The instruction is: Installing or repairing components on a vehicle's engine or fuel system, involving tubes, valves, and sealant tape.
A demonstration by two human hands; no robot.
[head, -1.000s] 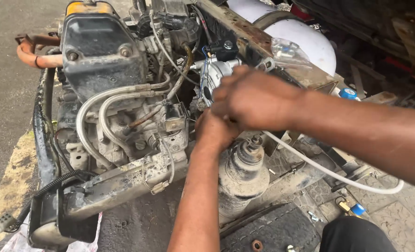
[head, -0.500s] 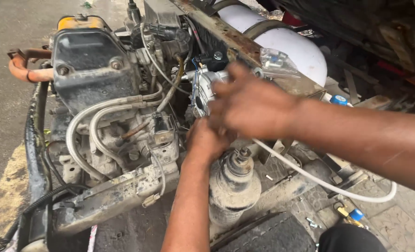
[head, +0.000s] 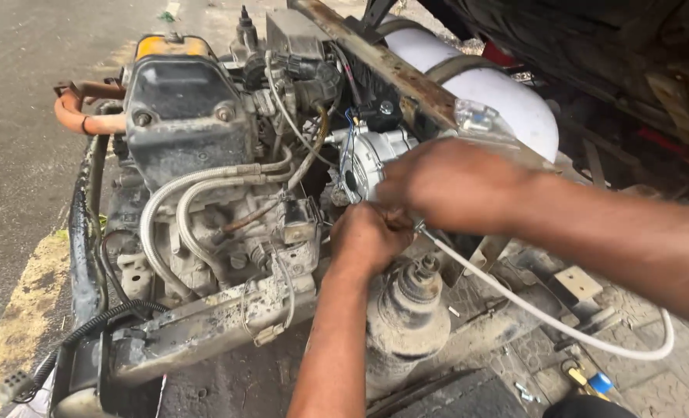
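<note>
Gripping the white cable (head: 546,313) at the alternator (head: 364,162), our left hand (head: 369,236) and right hand (head: 453,184) both pinch it beside the engine (head: 197,178).

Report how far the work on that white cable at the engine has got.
Done: the white cable already runs from the ground up to the alternator. In hand: the left hand and right hand meet at its upper end, fingers closed there; what they pinch is hidden. Left: the cable hangs loose, not clipped anywhere along the engine.
</note>
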